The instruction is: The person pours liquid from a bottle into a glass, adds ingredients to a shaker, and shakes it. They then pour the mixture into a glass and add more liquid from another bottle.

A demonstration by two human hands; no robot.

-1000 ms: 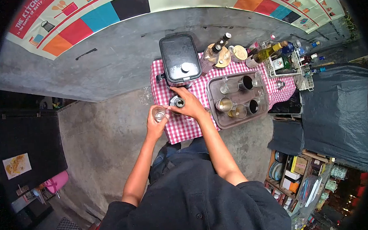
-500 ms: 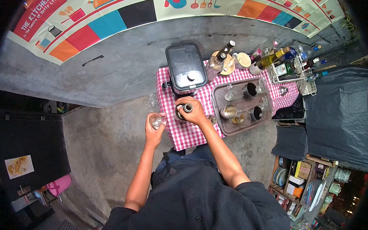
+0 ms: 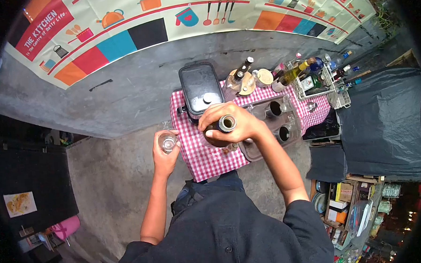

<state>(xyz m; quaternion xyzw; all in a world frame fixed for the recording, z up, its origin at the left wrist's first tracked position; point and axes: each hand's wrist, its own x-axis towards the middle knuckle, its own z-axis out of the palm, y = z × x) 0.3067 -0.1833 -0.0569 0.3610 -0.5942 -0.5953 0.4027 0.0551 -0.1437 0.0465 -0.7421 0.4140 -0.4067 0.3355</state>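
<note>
In the head view my left hand [image 3: 164, 160] is wrapped round a clear drinking glass [image 3: 167, 142], held beside the left edge of the table. My right hand [image 3: 245, 123] grips a dark glass bottle [image 3: 227, 124], its open mouth facing up toward me. The bottle is raised above the checkered cloth and stands nearly upright. Behind my right hand and forearm, a brown tray [image 3: 257, 156] is partly hidden. On it I see a glass of dark contents [image 3: 274, 109] and another dark-filled glass [image 3: 282, 134].
A black lidded appliance [image 3: 200, 87] sits at the back of the red-checkered tablecloth [image 3: 205, 164]. Several bottles stand behind the tray, near a round wooden board [image 3: 247, 84]. At the right, a white wire basket [image 3: 307, 94] holds more bottles. A grey wall [image 3: 138, 83] rises behind.
My right hand has lifted the bottle up from near the cloth, closer to my head, and now covers part of the tray. My left hand still holds the glass. The view has shifted slightly.
</note>
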